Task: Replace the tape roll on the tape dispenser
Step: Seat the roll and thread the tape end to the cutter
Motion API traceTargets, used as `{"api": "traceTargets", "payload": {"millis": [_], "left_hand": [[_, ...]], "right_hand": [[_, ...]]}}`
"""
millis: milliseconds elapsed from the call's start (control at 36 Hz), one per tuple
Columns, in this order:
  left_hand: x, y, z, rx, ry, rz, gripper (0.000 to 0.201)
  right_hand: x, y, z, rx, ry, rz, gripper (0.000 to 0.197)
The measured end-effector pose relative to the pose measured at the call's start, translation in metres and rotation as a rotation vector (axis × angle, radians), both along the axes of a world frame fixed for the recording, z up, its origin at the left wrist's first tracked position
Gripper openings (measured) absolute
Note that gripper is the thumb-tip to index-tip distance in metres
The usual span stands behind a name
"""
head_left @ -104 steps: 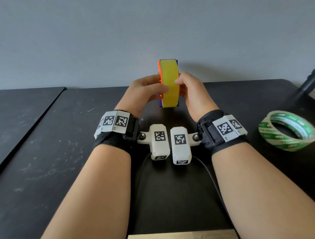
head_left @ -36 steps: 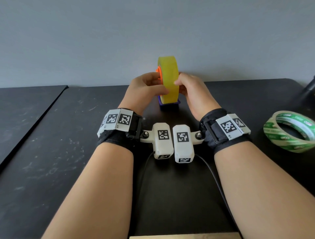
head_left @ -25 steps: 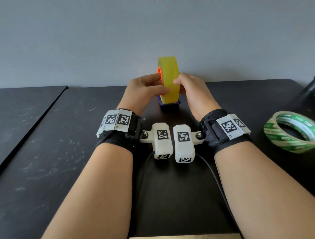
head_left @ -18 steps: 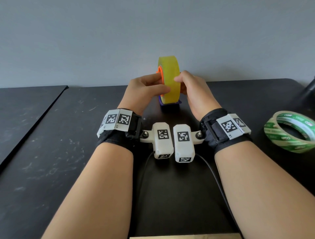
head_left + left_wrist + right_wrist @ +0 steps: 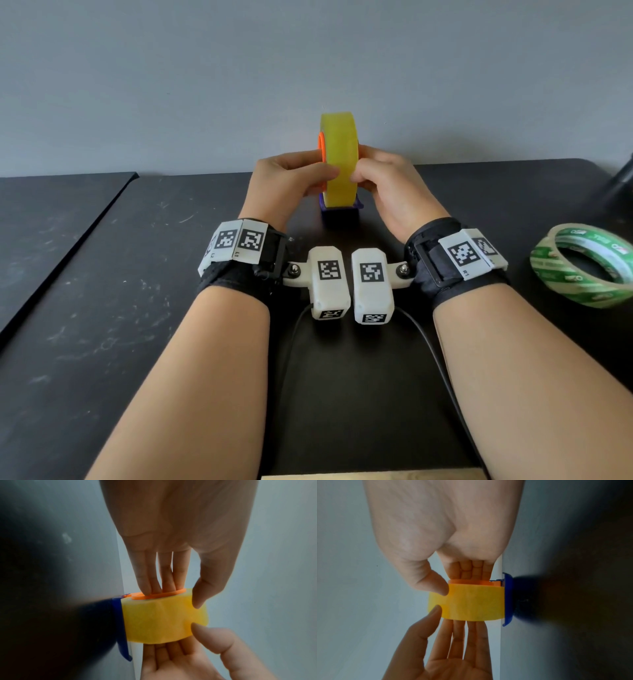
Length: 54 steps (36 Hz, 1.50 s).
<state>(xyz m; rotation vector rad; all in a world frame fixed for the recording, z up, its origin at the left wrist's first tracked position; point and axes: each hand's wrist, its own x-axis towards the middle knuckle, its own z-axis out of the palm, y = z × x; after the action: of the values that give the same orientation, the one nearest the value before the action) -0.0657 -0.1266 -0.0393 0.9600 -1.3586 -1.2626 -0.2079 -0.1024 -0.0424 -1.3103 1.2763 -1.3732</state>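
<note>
A yellow tape roll (image 5: 340,161) stands upright on edge, with an orange hub (image 5: 321,150) in its centre. Its lower edge meets the blue dispenser piece (image 5: 340,214), which rests on the black table. My left hand (image 5: 308,173) grips the roll from the left. In the left wrist view its fingers (image 5: 154,577) lie on the orange hub (image 5: 159,595) and its thumb on the yellow band (image 5: 163,620). My right hand (image 5: 363,174) holds the roll's other side. In the right wrist view its thumb (image 5: 435,584) rests on the band (image 5: 471,603), next to the blue piece (image 5: 508,599).
A green-printed tape roll (image 5: 582,267) lies flat on the table at the right. A dark object (image 5: 620,185) stands at the far right edge. A seam (image 5: 68,246) splits the table on the left. The wall is close behind the dispenser.
Since 2.9 s ago the blue piece has come down onto the table and no longer frames the roll's top. Over the last second the hands and roll have hardly moved.
</note>
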Motion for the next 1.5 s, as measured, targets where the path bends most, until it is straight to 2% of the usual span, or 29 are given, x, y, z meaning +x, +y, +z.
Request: {"api": "traceTargets", "payload": {"millis": [56,194,361,472,528,722,805,889,972,1028,1083,1167,1305,1416,1500], "left_hand": [[-0.001,0.0,0.0,0.003,0.008,0.016,0.018],[-0.003,0.0,0.001,0.002,0.019,0.046,0.014],[-0.003,0.001,0.002,0.018,0.037,0.059,0.007],[-0.003,0.002,0.001,0.011,0.011,0.037,0.011],[-0.002,0.002,0.002,0.016,0.015,0.031,0.013],[-0.004,0.004,0.003,0.014,0.006,0.045,0.015],[-0.003,0.004,0.003,0.018,0.015,0.054,0.017],[-0.002,0.004,0.002,0.024,0.014,0.049,0.019],[-0.001,0.003,0.003,0.043,0.022,0.054,0.013],[-0.001,0.002,0.003,0.051,0.023,0.056,0.016],[0.0,0.001,0.002,0.054,0.018,0.056,0.021],[0.0,0.002,0.002,0.06,0.012,0.048,0.024],[0.001,0.001,0.002,0.051,-0.003,0.023,0.02],[0.001,0.002,0.001,0.016,-0.093,-0.092,0.008],[0.001,0.003,0.001,-0.002,-0.128,-0.104,0.015]], "right_hand": [[0.0,0.0,0.0,-0.005,0.014,-0.017,0.057],[0.001,0.0,0.0,-0.016,0.051,-0.036,0.05],[0.0,-0.001,0.001,0.008,0.057,-0.048,0.062],[0.003,0.003,0.005,0.062,0.015,-0.113,0.026],[0.003,0.004,0.006,0.068,0.004,-0.122,0.021],[0.002,0.001,0.005,0.086,-0.016,-0.097,0.026],[0.003,0.004,0.006,0.048,-0.018,-0.044,0.021],[0.001,0.006,0.006,0.027,0.01,-0.023,0.04],[0.003,0.007,0.007,0.032,0.038,-0.051,0.022],[0.004,0.007,0.006,0.051,0.037,-0.067,0.015],[0.004,0.007,0.008,0.072,0.029,-0.085,0.02],[0.005,0.009,0.009,0.063,-0.024,-0.073,0.016],[0.002,0.006,0.007,0.07,-0.073,-0.101,0.02],[0.003,0.007,0.01,0.085,-0.084,-0.109,0.019],[0.006,0.01,0.013,0.105,-0.077,-0.117,0.018]]}}
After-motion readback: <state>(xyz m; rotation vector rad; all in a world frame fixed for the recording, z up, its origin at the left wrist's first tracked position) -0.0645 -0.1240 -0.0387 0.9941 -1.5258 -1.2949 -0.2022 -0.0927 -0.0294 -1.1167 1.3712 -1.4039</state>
